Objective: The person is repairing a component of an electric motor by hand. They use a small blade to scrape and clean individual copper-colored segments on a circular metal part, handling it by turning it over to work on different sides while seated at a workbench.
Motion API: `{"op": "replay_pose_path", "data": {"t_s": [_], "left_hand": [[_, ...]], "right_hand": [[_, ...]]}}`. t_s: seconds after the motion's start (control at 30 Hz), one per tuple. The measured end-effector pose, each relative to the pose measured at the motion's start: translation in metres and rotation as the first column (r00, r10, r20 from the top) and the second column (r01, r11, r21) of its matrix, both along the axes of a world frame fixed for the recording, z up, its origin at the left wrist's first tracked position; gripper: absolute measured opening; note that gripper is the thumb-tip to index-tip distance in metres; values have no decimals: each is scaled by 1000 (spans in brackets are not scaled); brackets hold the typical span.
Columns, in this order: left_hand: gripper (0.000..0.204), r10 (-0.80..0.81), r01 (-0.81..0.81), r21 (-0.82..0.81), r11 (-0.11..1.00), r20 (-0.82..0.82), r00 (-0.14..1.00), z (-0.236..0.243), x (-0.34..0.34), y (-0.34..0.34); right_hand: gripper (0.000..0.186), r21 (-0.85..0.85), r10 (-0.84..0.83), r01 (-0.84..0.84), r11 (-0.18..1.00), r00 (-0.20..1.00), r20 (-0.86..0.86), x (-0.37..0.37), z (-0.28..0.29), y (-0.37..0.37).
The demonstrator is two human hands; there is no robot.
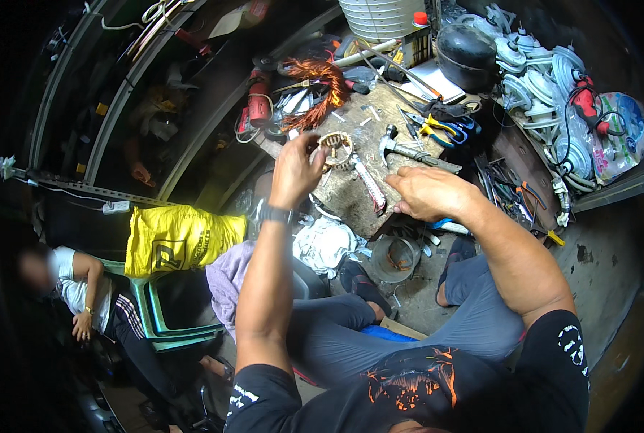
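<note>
My left hand (298, 169) is at the left side of a worn wooden work board (351, 206). Its thumb and fingers close on the near edge of a ring-shaped motor stator (348, 138), pale with a toothed inside. A slim white and red strip-like tool (369, 185) slants down from the ring across the board. My right hand (434, 193) hovers palm down at the board's right edge, fingers stretched left and thumb apart, nothing seen in it. Just beyond it lies a hammer (416, 153), its head towards the board's middle.
Pliers (437, 131), a copper wire bundle (329, 86) and a red power tool (260, 101) lie behind. Blue-white fan motor parts (531, 79) pile up far right. A bucket (395, 258) stands below the board. Left are a yellow bag (185, 238) and a seated person (84, 289).
</note>
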State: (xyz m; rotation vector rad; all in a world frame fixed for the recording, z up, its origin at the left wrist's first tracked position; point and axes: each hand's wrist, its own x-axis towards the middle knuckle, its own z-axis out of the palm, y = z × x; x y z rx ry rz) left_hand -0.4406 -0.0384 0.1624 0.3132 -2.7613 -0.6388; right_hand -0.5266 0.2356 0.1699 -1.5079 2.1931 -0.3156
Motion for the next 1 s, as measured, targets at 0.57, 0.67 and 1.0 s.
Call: {"op": "replay_pose_path", "data": {"t_s": [0.57, 0.67, 1.0], "left_hand": [[23, -34, 35, -187, 982, 7, 999, -97, -14, -7], [15, 22, -29, -60, 998, -102, 995, -88, -13, -6], [6, 109, -34, 227, 973, -325, 939, -69, 41, 46]], "right_hand": [[41, 64, -97, 101, 993, 993, -60, -20, -6, 14], [42, 21, -83, 85, 996, 995, -57, -23, -12, 11], [47, -369, -235, 364, 855, 907, 350, -16, -58, -30]]}}
